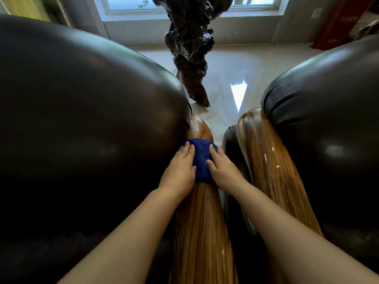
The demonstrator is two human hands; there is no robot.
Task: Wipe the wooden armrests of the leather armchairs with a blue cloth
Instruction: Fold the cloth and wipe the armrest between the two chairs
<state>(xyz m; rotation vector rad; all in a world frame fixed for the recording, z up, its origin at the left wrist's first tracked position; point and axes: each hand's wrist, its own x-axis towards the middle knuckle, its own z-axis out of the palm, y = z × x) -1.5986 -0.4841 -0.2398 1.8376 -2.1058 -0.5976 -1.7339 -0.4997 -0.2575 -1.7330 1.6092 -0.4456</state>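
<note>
Two bare forearms, sleeveless, unadorned hands

A dark, gnarled root carving (189,48) stands upright on the floor (229,66), rising past the top edge, its lower tip resting on the tiles. The floor is pale and glossy, with a bright triangular reflection (238,95) of daylight just right of the carving's foot. Behind the carving a white-framed window (127,5) runs along the far wall above a grey sill. On the wall at upper right sits a small white switch plate (316,13), and beside it a red panel (340,23) leans toward the corner. A yellowish panel (24,7) shows at upper left.
</note>
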